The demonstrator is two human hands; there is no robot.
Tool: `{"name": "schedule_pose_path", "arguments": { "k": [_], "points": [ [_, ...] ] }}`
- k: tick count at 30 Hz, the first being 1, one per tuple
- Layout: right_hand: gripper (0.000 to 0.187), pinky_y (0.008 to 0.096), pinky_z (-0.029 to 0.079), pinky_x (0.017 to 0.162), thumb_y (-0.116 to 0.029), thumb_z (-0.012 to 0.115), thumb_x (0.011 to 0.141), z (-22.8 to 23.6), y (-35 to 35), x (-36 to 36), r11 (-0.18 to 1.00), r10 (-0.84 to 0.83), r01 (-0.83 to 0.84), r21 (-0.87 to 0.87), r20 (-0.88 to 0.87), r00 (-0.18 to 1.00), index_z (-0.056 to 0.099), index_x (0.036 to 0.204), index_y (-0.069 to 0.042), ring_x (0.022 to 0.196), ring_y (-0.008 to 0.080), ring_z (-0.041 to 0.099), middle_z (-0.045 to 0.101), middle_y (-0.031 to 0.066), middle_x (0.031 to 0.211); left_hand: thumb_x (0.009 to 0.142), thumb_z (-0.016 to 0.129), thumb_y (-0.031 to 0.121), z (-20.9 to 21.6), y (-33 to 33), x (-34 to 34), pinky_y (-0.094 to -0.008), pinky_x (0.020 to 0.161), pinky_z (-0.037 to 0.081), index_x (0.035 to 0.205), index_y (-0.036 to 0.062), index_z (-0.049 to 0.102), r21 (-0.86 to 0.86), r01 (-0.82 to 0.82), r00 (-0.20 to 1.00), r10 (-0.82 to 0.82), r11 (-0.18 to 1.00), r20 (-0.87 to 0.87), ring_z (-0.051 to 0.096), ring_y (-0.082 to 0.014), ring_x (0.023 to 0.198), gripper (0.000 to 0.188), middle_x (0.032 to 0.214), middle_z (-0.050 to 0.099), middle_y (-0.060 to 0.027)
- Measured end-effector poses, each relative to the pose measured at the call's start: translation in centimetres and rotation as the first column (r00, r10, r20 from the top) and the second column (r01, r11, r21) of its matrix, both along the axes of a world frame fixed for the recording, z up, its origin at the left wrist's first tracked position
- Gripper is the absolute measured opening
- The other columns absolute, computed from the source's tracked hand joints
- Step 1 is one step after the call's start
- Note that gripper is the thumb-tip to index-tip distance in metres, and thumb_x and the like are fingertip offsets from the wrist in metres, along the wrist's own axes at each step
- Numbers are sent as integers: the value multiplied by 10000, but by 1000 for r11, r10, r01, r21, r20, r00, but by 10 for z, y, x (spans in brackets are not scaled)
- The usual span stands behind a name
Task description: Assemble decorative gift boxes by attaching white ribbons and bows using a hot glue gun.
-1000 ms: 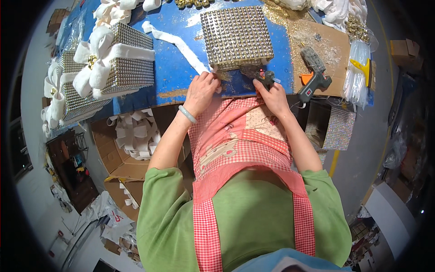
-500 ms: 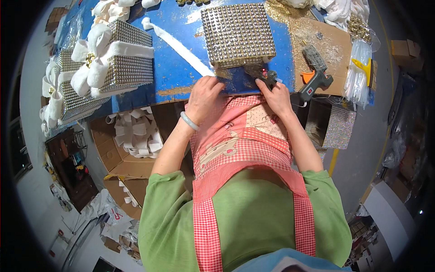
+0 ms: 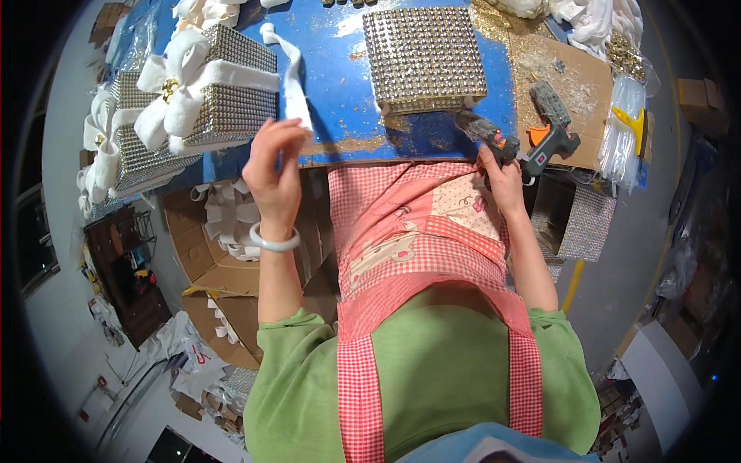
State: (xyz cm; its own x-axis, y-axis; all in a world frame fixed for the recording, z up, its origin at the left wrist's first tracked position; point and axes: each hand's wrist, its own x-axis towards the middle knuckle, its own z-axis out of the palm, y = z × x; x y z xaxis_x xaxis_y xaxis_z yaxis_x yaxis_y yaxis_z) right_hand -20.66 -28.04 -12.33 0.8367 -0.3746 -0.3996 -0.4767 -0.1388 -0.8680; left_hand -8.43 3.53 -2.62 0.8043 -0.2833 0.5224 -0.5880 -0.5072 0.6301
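Holds a dark glue gun (image 3: 498, 145) in the right grip (image 3: 505, 184), with fingers closed round the handle and with the grey, crusted front end pointing away and to the left, over the near edge of the blue tabletop (image 3: 332, 73). Carries the left grip (image 3: 274, 163) raised, well apart from the right one, with fingers bent over toward the near end of a white ribbon (image 3: 293, 81). Cannot tell a firm pinch on that end from a mere touch. Runs from there away across the tabletop, curving a little left to a curled far end.

Can see a studded box (image 3: 424, 58) beyond both grips and between them, nearer to the right one, just past the front of the held gun. Can see a second glue gun (image 3: 557, 137), with an orange trigger, just to the right of the right grip, and farther right a yellow tool (image 3: 631, 127) over a bundle of clear sticks (image 3: 615, 139). Left of the ribbon and beyond the left grip, can make out a bow-tied box (image 3: 231, 108), likewise studded, with a white band and a bow. Below the tabletop, near the left grip, can see an open carton (image 3: 184, 251) with white strips (image 3: 230, 220) inside.
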Motion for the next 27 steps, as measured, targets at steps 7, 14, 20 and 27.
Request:
{"name": "schedule_pose_path", "arguments": {
  "k": [7,14,20,27],
  "points": [
    [394,257,480,626,-396,586,910,-3,2,-2,982,-9,-6,190,74,997,674,896,-13,684,111,613,648,42,742,842,596,-16,2,-79,-45,-281,645,507,1011,21,647,-189,135,866,-208,973,-454,659,-177,726,180,845,674,-111],
    [403,354,453,964,-285,599,915,13,25,1,640,-152,-64,766,208,966,481,1209,-36,1142,247,557,530,177,1284,897,568,40,-62,-132,-51,-211,618,514,1002,5,577,-536,-173,377,-448,826,-811,613,-87,755,111,852,649,-49],
    [276,250,456,809,-41,648,852,-2,30,-5,807,-25,-74,587,159,987,474,1064,-73,912,91,568,605,26,995,839,665,104,-75,-138,-37,-217,535,460,920,-13,671,-341,-129,459,-248,931,-853,596,-70,617,142,707,655,-30],
    [245,228,483,720,-12,638,856,-35,54,-2,818,-261,80,570,242,934,478,1037,-51,811,96,606,613,38,902,838,613,68,-126,-140,-2,-304,651,481,976,53,698,-41,44,810,-60,998,-584,655,-163,714,162,850,707,-74]
  ]
}}
